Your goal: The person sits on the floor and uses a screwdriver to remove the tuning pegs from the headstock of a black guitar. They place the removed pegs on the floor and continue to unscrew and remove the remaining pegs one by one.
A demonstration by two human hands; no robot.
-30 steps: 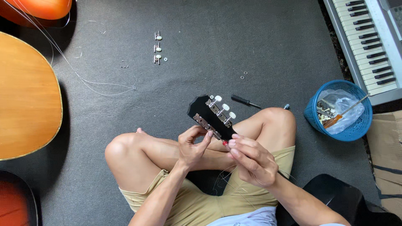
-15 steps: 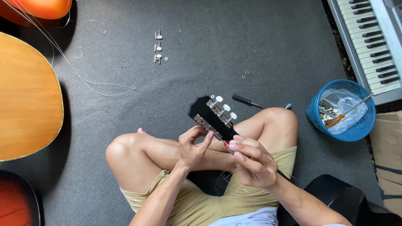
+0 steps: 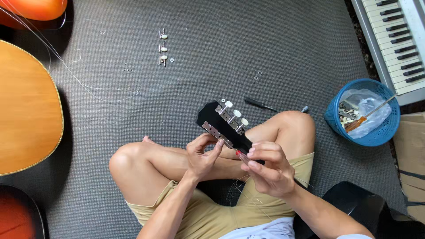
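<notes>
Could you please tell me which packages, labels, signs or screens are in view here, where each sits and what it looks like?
Clear plastic bag: crumpled, lying inside the round blue basket at the right edge, with small metal parts and an orange-handled tool beside it.
Cardboard: flat, brown, at the right edge below the basket; whether it is a box cannot be told.
No labels, signs or screens show.

The scene is evenly and brightly lit by soft daylight. Only faint shadows are cast beneath the legs point(image 3: 177, 168). Sharp focus is kept throughout; no glare is seen.
</notes>
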